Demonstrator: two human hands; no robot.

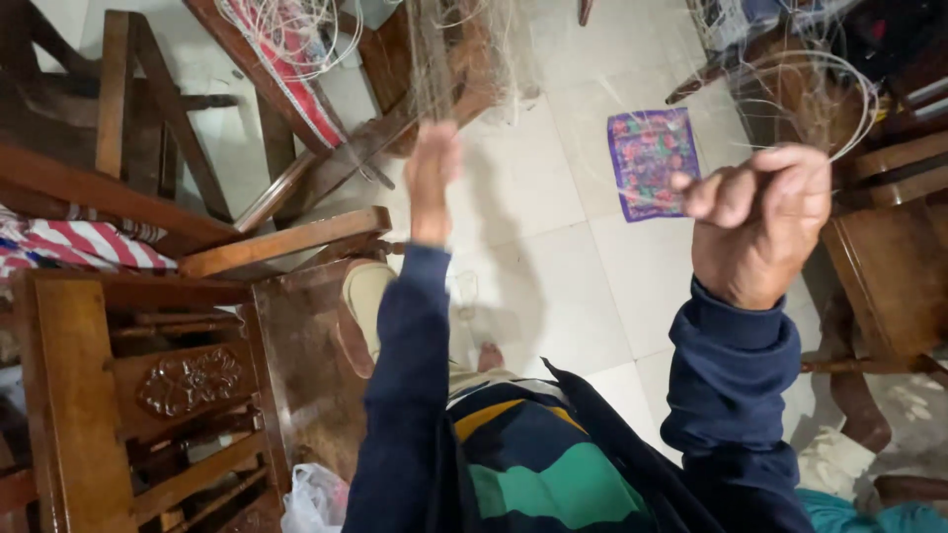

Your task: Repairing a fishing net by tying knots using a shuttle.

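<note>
Head view: both hands raised in front of the body, working a fine, pale, translucent fishing net (464, 59) that hangs from above and drapes over the brown wooden chairs (326, 148). Left hand (433, 178) reaches up and forward, fingers pinched on the lower edge of the hanging mesh. It is motion-blurred, so the exact grip cannot be told. Right hand (760, 222) is clenched into a fist on a thin whitish line (839, 99) that loops up and over it to the right.

Step, as judged: stretching out a section of net between the two hands for handling or inspection. A next move would call for keeping tension while feeding mesh from the left hand toward the right.

Orientation: the net's long axis runs roughly vertical above the left hand. The line arcs sideways above the right hand.

Beyond the right hand, on the white tiled floor (553, 237), lies a purple patterned cloth square (652, 163).
</note>
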